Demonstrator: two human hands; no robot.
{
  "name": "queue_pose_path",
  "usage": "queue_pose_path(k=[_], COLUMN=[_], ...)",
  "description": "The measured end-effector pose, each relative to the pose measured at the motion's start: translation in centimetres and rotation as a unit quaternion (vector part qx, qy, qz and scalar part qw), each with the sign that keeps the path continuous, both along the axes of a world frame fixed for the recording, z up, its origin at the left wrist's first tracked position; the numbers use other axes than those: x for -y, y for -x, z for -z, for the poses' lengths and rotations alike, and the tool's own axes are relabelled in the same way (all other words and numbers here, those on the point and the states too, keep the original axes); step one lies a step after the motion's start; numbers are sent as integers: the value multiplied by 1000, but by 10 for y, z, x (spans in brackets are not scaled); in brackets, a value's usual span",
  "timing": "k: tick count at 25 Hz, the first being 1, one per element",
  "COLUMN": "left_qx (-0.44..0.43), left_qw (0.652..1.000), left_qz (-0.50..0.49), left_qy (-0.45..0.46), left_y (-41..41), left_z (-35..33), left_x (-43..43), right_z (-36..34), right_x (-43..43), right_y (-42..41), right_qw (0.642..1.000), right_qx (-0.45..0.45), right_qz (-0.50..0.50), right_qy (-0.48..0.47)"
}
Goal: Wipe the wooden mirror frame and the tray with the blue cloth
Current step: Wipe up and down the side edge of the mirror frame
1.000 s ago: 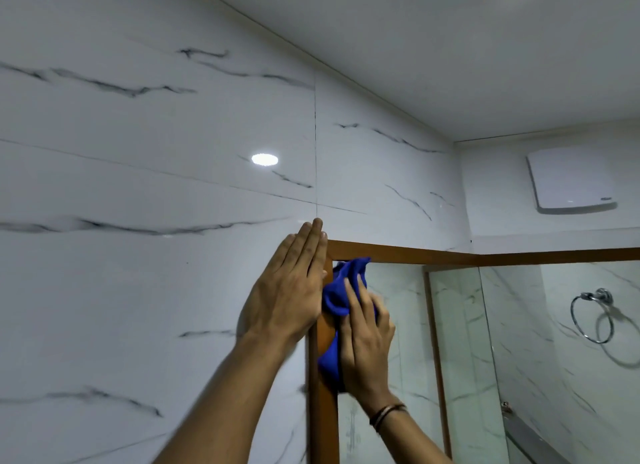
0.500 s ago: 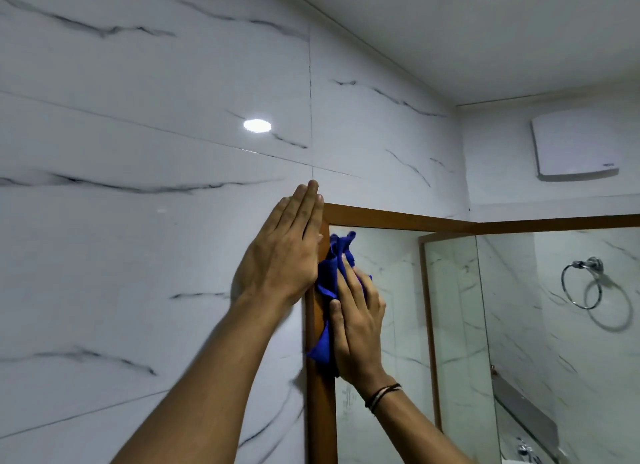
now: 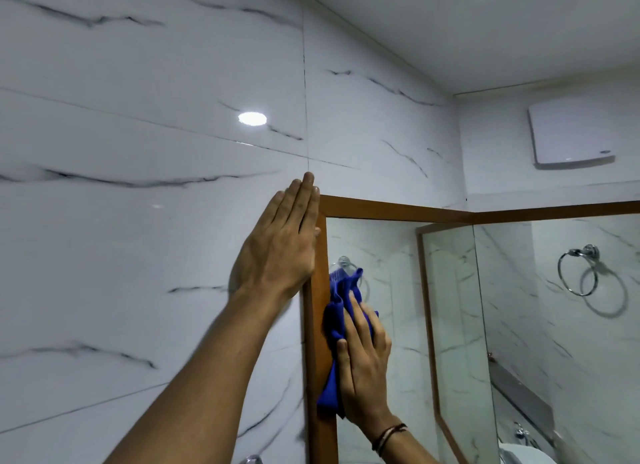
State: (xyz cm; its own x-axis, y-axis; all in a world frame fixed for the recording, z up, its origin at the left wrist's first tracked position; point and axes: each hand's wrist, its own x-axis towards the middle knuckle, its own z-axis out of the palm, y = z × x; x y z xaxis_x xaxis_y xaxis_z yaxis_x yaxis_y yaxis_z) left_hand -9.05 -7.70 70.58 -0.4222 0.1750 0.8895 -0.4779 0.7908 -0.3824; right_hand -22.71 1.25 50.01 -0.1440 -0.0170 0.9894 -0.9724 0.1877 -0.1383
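The wooden mirror frame (image 3: 391, 209) runs along the top of the mirror and down its left side. My right hand (image 3: 363, 366) presses the bunched blue cloth (image 3: 337, 311) against the frame's left upright, partly over the glass. My left hand (image 3: 280, 249) lies flat with fingers together on the marble wall, its edge against the frame's top left corner. It holds nothing. No tray is in view.
White marble wall tiles (image 3: 138, 221) fill the left. A chrome towel ring (image 3: 576, 273) hangs on the right wall, with a white vent cover (image 3: 571, 131) above it. A tap (image 3: 521, 432) and a white basin rim (image 3: 519, 455) show at the bottom right.
My right hand has slid the blue cloth down the left upright of the frame, away from the top corner. My left hand stays flat at the corner. The view has tilted downward.
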Motion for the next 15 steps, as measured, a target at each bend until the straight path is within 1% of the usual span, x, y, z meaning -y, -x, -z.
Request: queue_pose_path(k=[2, 4, 5, 6, 7, 10, 11, 12, 15], left_qx=[1, -25, -35, -40, -42, -31, -28, -30, -44], left_qw=[1000, 999, 999, 998, 998, 999, 999, 999, 999], left_qz=[4, 9, 13, 17, 18, 9, 8, 11, 11], left_qy=[2, 25, 31, 34, 33, 22, 19, 16, 29], left_y=[-1, 5, 6, 8, 8, 6, 4, 3, 5], left_z=[1, 0, 0, 0, 2, 3, 2, 2, 3], left_x=[1, 4, 6, 6, 7, 3, 1, 0, 0], right_z=[-16, -63, -78, -77, -62, 21, 33, 29, -34], right_x=[1, 5, 8, 11, 12, 5, 3, 2, 5], right_y=[2, -1, -1, -3, -3, -2, -1, -1, -4], right_qw=[1000, 999, 999, 1000, 1000, 999, 999, 999, 1000], right_qx=[14, 32, 25, 16, 13, -6, -12, -10, 12], right_qz=[14, 1, 3, 5, 6, 34, 37, 36, 19], right_qy=[11, 20, 20, 21, 17, -10, -15, -19, -7])
